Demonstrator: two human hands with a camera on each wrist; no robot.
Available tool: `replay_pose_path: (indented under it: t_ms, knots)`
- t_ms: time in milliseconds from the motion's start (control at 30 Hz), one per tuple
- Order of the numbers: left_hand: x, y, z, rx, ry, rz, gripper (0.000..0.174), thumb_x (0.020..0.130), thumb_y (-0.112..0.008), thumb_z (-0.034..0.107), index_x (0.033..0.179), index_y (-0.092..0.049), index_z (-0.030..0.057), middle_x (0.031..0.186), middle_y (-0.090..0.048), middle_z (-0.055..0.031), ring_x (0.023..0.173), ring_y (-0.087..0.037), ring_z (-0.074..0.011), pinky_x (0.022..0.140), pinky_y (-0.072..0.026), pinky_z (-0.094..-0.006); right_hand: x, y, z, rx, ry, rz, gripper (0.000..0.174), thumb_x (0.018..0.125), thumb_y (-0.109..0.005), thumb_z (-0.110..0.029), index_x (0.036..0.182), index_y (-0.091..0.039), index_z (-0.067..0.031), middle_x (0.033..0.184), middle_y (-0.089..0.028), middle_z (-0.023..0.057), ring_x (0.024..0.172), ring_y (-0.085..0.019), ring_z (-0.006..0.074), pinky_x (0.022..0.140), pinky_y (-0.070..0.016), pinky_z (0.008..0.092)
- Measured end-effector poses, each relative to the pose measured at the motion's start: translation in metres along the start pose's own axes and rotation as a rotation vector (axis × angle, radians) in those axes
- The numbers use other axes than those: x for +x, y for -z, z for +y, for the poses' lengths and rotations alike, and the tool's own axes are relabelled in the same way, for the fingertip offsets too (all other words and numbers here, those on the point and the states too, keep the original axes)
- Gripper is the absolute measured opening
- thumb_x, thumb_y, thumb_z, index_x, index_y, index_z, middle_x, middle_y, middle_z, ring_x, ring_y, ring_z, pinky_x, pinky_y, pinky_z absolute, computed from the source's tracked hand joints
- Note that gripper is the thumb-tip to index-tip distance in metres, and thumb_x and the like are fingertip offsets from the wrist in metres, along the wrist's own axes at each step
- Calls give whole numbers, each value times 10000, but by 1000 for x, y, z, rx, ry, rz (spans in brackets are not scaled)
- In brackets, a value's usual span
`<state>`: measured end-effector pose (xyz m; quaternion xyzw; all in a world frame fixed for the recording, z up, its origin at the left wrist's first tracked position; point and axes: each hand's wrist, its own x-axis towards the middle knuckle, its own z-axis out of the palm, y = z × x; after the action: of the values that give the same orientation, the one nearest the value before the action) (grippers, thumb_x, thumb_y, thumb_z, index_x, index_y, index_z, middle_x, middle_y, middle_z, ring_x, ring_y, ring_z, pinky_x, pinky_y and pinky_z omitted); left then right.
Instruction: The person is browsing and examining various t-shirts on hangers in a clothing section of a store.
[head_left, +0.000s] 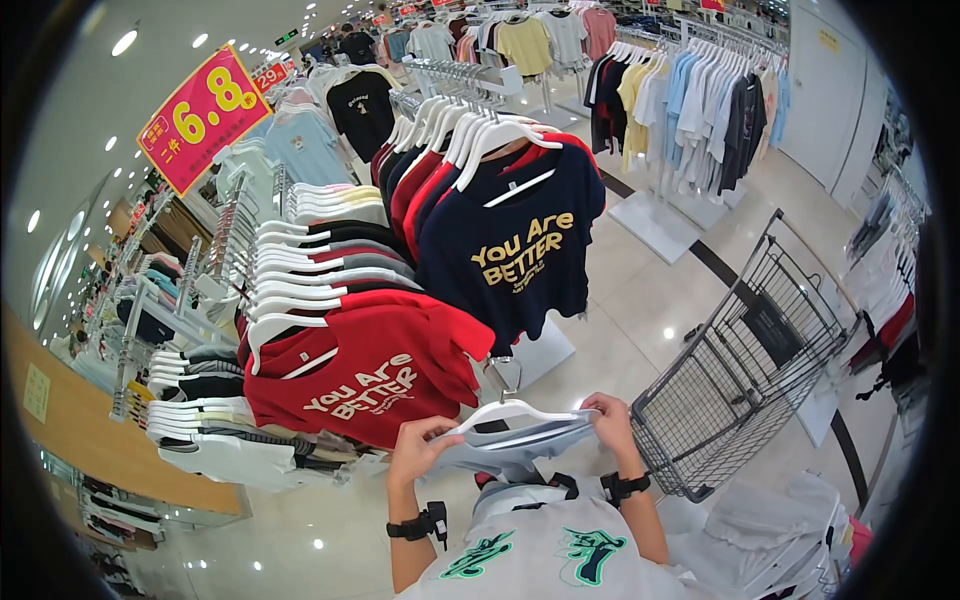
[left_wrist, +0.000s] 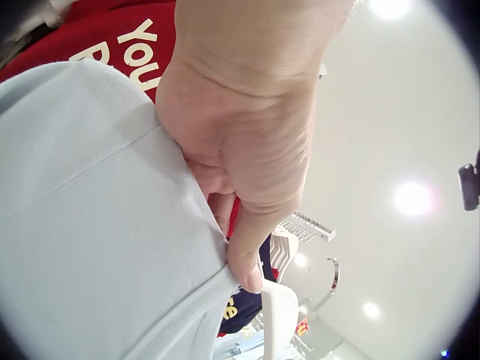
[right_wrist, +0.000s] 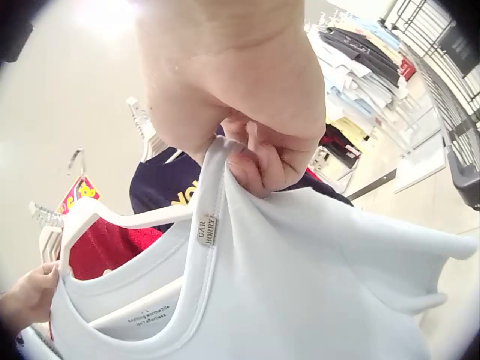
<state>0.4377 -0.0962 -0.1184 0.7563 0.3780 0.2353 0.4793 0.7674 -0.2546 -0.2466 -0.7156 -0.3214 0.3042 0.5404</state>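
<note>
A light blue-grey shirt [head_left: 510,447] hangs on a white hanger [head_left: 515,410] in front of the person's body, its hook pointing away. The left hand [head_left: 419,448] pinches the shirt at one shoulder; in the left wrist view the thumb of the left hand [left_wrist: 244,142] presses the cloth beside the hanger's end. At the other shoulder the right hand [head_left: 610,425] grips the neckline, and in the right wrist view the right hand [right_wrist: 247,97] has its fingers curled round the collar near a small label [right_wrist: 206,229]. The white hanger [right_wrist: 127,219] lies partly inside the neck opening.
Racks hold a red shirt [head_left: 365,365] and a navy shirt [head_left: 510,240] just ahead. A wire cart [head_left: 740,350] stands at the right, with white garments [head_left: 765,530] below it. A pink price sign [head_left: 205,118] is at upper left; another rack has blue and white shirts [head_left: 700,115].
</note>
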Motion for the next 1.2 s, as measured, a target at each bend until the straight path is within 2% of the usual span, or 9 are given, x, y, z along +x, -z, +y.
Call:
replay_pose_path:
  t_ms: [167, 300, 500, 567, 767, 833, 933, 1067, 1200]
  knots:
    - [-1, 6, 4, 32, 46, -16, 237, 797, -876, 106, 993, -779, 13, 791, -739, -43, 691, -610, -90, 659, -486, -273, -3, -3, -23, 206, -26, -277, 224, 838, -578, 101, 1005, -701, 19, 885, -721, 53, 776, -646, 123, 712, -513, 277]
    - [-3, -3, 20, 73, 35, -74, 231, 799, -876, 100, 992, -780, 14, 797, -742, -45, 702, -621, -89, 669, -491, -274, -6, -9, -42, 351, 13, -325, 265, 828, -623, 108, 1055, -712, 6, 940, -724, 49, 814, -638, 97, 730, -520, 266]
    - [-3, -2, 15, 60, -11, 65, 209, 811, -853, 23, 1002, -776, -13, 846, -759, -43, 742, -650, -68, 678, -504, -245, -6, -10, -61, 314, 208, -267, 380, 877, -723, 36, 1251, -686, -27, 1180, -660, 63, 930, -655, 135, 779, -542, 259]
    - [-4, 3, 17, -130, -1, 85, 217, 801, -874, 70, 985, -778, 4, 807, -749, -41, 717, -636, -69, 664, -491, -246, 0, -11, -50, 239, 224, -262, 374, 894, -711, 33, 1263, -682, -22, 1177, -662, 81, 933, -670, 151, 788, -557, 274]
    - [2, 7, 11, -76, -33, 63, 211, 813, -866, 62, 989, -774, -10, 805, -748, -39, 728, -646, -66, 672, -497, -241, -9, -7, -68, 100, 188, -241, 295, 934, -684, 2, 1226, -705, -30, 1101, -697, 118, 879, -716, 213, 771, -587, 328]
    - [4, 4, 12, -78, -32, 61, 210, 816, -864, 64, 991, -774, -9, 806, -749, -40, 726, -646, -67, 672, -498, -243, -13, -4, -77, -239, 372, -160, 230, 923, -716, -64, 1152, -723, -41, 992, -716, 111, 842, -705, 266, 725, -569, 357]
    - [7, -1, 13, -57, -37, 45, 204, 823, -859, 68, 992, -773, -8, 811, -752, -42, 731, -650, -68, 678, -502, -247, -16, -7, -81, -393, 602, -123, 187, 906, -740, -142, 1075, -731, -62, 922, -715, 100, 831, -677, 304, 702, -540, 389]
    - [8, 2, 19, -36, 39, -20, 183, 853, -827, 21, 1013, -755, -31, 907, -764, -60, 827, -688, -96, 769, -537, -257, -19, -6, -96, -445, 751, -130, 185, 873, -761, -151, 1031, -722, -63, 901, -714, 90, 793, -637, 335, 719, -507, 408]
    - [9, -9, 13, -88, 15, 22, 191, 846, -845, 75, 1001, -768, -6, 835, -755, -47, 762, -658, -74, 708, -508, -254, -20, -16, -90, -342, 761, -51, 158, 899, -747, -163, 1002, -710, -50, 867, -692, 102, 776, -611, 350, 720, -494, 414]
